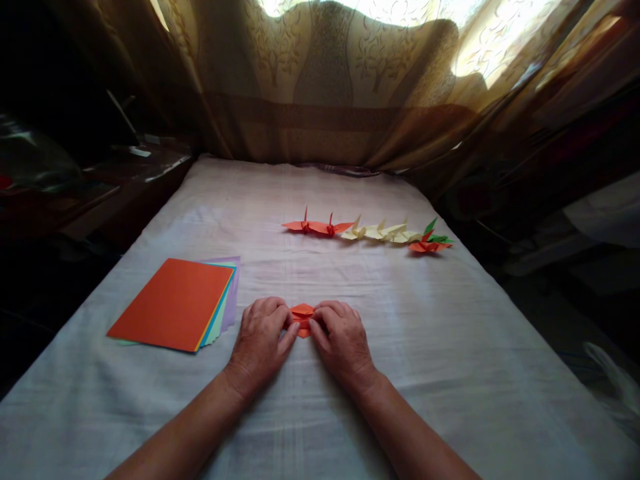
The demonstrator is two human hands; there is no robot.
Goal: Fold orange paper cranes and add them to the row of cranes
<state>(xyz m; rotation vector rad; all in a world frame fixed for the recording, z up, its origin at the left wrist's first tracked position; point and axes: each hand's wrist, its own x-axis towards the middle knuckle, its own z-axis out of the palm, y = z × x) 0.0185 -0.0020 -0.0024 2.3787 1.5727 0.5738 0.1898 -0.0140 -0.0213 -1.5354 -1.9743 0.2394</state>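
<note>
A small folded piece of orange paper lies on the cloth between my hands, its layers showing as pointed flaps toward and away from me. My left hand pinches its left end with thumb and fingers. At the opposite end, my right hand grips the paper in the same way. The fingertips hide both ends of the folded paper.
To the left lies a stack of square coloured paper, orange on top. Farther back stands a row of folded paper cranes: red, cream, orange and green. A curtain hangs behind the cloth-covered surface.
</note>
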